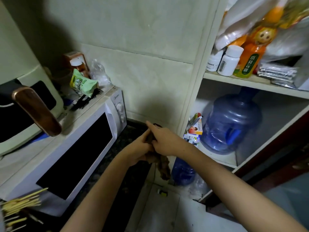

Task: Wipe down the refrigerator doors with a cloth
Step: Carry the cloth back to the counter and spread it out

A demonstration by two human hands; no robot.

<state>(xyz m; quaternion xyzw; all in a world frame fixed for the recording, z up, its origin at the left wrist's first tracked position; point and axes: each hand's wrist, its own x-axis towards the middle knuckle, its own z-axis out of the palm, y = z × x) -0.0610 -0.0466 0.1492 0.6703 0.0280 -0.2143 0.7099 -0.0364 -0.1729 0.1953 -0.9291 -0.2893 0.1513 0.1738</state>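
Note:
A dark brown cloth (164, 168) hangs bunched between my two hands over the edge of the dark counter. My left hand (142, 149) grips the cloth from the left side. My right hand (163, 138) holds the cloth's upper part, its index finger stretched out toward the wall. A tail of the cloth dangles below both hands. No refrigerator door can be made out for certain; a pale appliance (18, 47) with a copper-coloured handle (36, 111) stands at the far left.
A white microwave (70, 148) sits on the counter to the left, with snack packets and black forks on top. Right of my hands is a white shelf unit (234, 77) holding a blue water jug (232, 121), pill bottles and an orange bottle. Bamboo skewers lie at bottom left.

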